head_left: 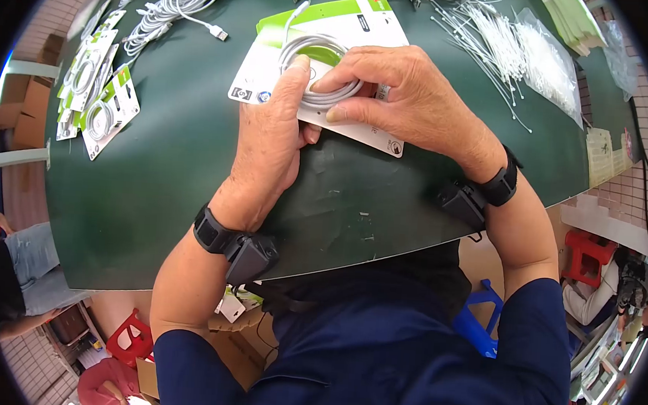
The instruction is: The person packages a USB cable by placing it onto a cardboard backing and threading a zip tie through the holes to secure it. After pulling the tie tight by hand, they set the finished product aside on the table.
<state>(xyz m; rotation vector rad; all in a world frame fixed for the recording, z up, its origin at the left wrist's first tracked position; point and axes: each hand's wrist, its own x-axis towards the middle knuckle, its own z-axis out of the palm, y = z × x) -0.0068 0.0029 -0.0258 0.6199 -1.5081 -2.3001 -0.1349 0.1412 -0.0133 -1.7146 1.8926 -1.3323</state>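
Note:
A white and green backing card (349, 33) lies on the dark green table (179, 149) in front of me. A coiled white cable (320, 54) rests on the card. My left hand (273, 129) grips the card's near edge, its thumb pressed on the coil's left side. My right hand (397, 96) lies over the coil's right side, fingers curled on the cable and pinning it to the card. Both wrists wear black bands with small black boxes.
Several finished cable cards (97, 88) are stacked at the table's left. Loose white cables (176, 4) lie at the far left, white zip ties (489, 42) and clear bags (551, 64) at the far right. Red stools and seated people are beside the table.

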